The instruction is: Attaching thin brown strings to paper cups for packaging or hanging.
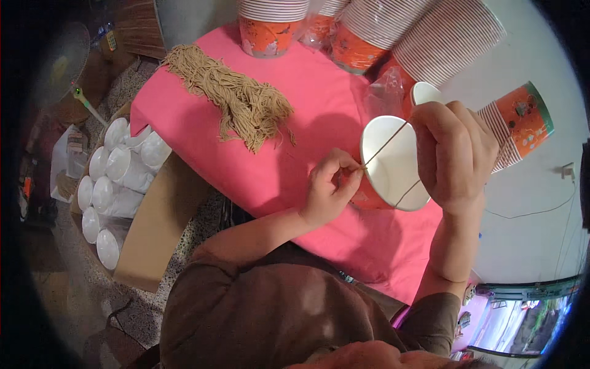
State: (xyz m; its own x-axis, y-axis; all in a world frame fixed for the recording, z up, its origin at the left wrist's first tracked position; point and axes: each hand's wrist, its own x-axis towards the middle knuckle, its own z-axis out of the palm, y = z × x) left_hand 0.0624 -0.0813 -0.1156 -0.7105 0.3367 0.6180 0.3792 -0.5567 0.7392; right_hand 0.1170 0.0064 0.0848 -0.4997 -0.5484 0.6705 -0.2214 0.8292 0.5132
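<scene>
A large paper cup [393, 166], white inside with an orange outer wall, is on the pink cloth with its open mouth toward me. My left hand [329, 187] is closed in a pinch at the left side of its rim, on a thin tan string [388, 142]. From there the string runs taut across the mouth up to my right hand [455, 154], raised over the cup's right side with its fingers closed on the string. Another stretch of string hangs below the right hand, across the lower rim. Where the string meets the cup is partly hidden by my left fingers.
A bundle of tan strings [230, 92] lies on the pink cloth [264, 178] at far left. Stacks of orange paper cups [270, 37] stand along the back, and one stack [522, 123] leans at right. A cardboard box [153, 246] of wrapped white cups is at left.
</scene>
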